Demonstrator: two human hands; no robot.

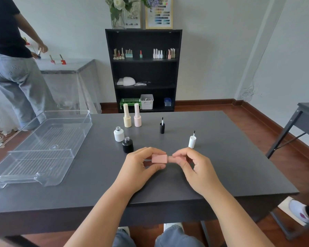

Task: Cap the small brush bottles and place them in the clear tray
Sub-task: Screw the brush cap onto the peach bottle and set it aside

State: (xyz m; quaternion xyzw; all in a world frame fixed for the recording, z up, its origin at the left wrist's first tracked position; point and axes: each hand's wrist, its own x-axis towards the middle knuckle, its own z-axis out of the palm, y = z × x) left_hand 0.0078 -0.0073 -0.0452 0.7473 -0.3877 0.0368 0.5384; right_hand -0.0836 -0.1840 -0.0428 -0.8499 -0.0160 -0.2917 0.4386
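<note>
left hand [139, 162] grips the pink bottle [159, 158], right hand [187, 160] pinches its cap [174, 159]; a tilted cap between fingertips could cross-thread.

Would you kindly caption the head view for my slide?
Left hand and right hand join a pink square bottle and its cap above the grey table.

Black bookshelf [143, 68] against pale wall, small bottles lined along top shelf, white nail lamp [128, 81] on middle shelf, green basket [130, 101] and white bin [146, 101] at bottom. Glass vase of flowers [118, 13] and framed colour chart [159, 13] on top. At left, person in black top and jeans [11, 56] stands at cloth-draped side table [68, 72]. Dark grey table [221, 166] in foreground; wood floor.
</note>
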